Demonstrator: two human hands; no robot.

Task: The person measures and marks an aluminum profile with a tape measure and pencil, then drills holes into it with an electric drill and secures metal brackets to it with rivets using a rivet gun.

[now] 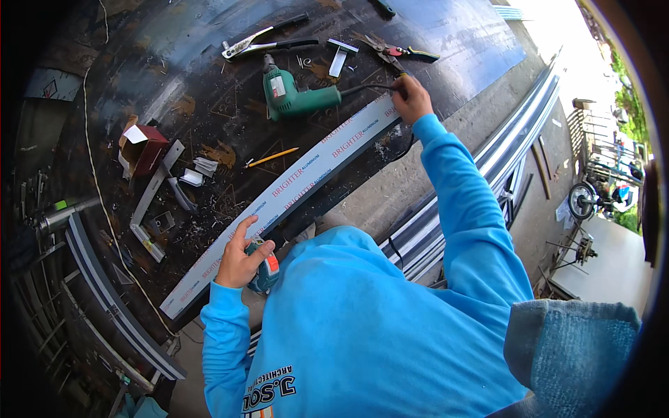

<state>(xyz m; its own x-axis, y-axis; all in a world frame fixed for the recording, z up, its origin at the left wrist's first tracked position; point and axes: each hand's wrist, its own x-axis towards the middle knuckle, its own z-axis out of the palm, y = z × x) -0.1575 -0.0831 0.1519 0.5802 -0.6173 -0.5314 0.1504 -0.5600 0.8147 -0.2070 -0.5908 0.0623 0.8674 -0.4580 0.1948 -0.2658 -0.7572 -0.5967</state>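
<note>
A long, film-covered aluminum profile lies slanting across the near side of the dark work table. My left hand is closed around a teal tape measure with an orange label, next to the near edge of the profile. At the far right end, my right hand is closed on the profile's tip, its fingertips partly hidden. The cord of a green power drill runs up to that hand. Just beyond my right hand lie tin snips. A yellow pencil rests behind the profile's middle.
Farther back are a hand riveter and a small T-shaped metal piece. A torn dark red box and an angled metal bar sit at the left. Long metal profiles lie beyond the table's right edge; a motorcycle stands farther right.
</note>
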